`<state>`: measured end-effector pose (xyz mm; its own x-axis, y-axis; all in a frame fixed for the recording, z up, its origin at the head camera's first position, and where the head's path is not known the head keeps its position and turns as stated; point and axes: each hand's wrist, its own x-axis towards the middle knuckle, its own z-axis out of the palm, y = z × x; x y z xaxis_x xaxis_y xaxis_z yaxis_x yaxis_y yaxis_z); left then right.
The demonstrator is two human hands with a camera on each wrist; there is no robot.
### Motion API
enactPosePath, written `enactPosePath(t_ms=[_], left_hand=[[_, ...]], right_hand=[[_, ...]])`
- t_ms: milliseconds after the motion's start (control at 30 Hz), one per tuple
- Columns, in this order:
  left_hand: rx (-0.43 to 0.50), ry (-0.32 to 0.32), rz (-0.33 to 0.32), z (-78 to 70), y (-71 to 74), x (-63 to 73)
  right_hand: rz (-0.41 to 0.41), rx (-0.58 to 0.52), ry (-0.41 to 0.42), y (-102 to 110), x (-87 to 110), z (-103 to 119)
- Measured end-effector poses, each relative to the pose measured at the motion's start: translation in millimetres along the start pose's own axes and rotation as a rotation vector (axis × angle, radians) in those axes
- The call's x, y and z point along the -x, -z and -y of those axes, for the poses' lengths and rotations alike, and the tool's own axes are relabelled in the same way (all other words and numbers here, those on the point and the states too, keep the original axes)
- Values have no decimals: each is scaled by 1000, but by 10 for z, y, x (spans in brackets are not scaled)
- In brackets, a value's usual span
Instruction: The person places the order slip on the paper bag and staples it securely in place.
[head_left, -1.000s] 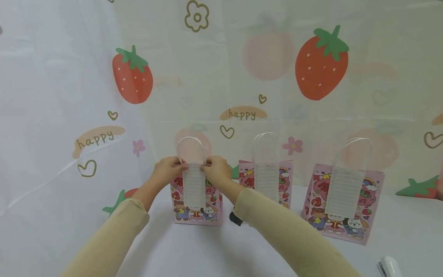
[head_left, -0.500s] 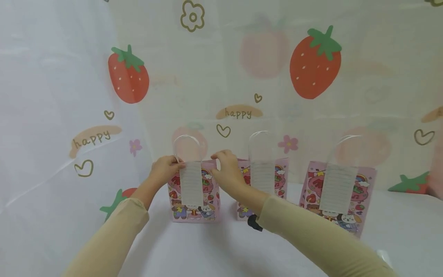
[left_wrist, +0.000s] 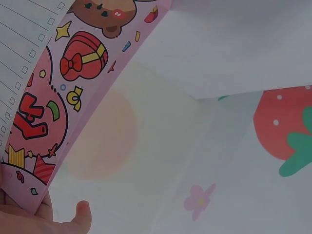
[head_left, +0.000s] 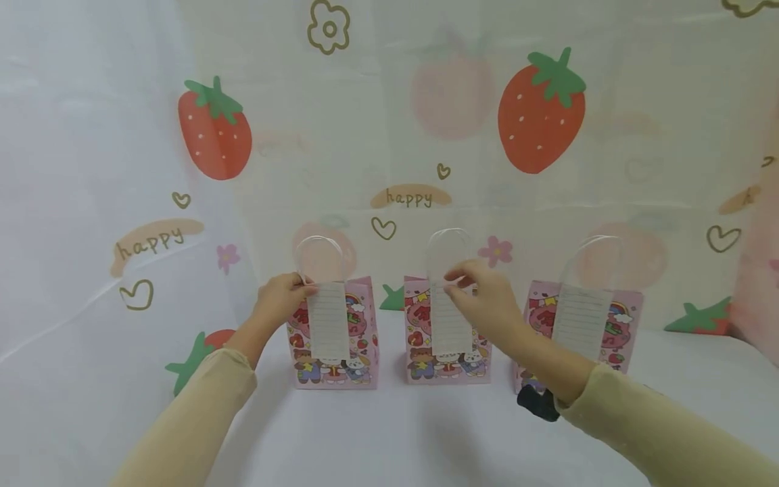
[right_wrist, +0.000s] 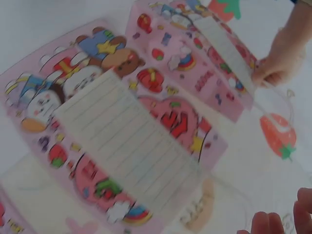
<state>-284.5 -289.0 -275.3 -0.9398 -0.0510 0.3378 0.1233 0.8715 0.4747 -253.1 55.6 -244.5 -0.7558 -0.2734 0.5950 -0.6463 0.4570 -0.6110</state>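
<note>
Three pink gift bags with cartoon animals stand in a row: the left bag (head_left: 360, 318), the middle bag (head_left: 416, 338) and the right bag (head_left: 623, 338). A lined paper sheet hangs on the front of each, below a clear loop handle. My left hand (head_left: 282, 297) pinches the left bag's top edge at the upper left corner of its lined sheet (head_left: 328, 321). With loosely bent fingers, my right hand (head_left: 487, 294) is in front of the middle bag's top, near its lined sheet (head_left: 447, 325). In the right wrist view its fingertips (right_wrist: 267, 222) look apart from the bag and hold nothing.
A white cloth (head_left: 389, 433) covers the table under the bags. Behind them hangs a pale sheet (head_left: 365, 122) printed with strawberries, hearts and "happy". A black strap piece (head_left: 538, 403) is at my right wrist, and my right sleeve crosses in front of the right bag.
My right hand has let go of the left bag's sheet and moved right, to the middle bag. The left hand keeps its pinch. The white stapler-like thing at lower right is now out of sight.
</note>
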Motion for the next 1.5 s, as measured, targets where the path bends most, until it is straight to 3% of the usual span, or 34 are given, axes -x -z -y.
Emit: enactPosePath(t_ms=[367, 533, 900, 1200, 1500], left_hand=[[-3, 12, -17, -22, 7, -6], [17, -6, -25, -23, 15, -24], [64, 53, 10, 23, -7, 3], [50, 51, 9, 22, -16, -36], [37, 45, 31, 24, -26, -38]], right_hand=[[-3, 154, -74, 725, 240, -275], [-5, 227, -71, 972, 334, -380], [21, 307, -141, 1244, 546, -615], [56, 342, -229, 1493, 740, -813], [78, 396, -286, 1590, 940, -955]])
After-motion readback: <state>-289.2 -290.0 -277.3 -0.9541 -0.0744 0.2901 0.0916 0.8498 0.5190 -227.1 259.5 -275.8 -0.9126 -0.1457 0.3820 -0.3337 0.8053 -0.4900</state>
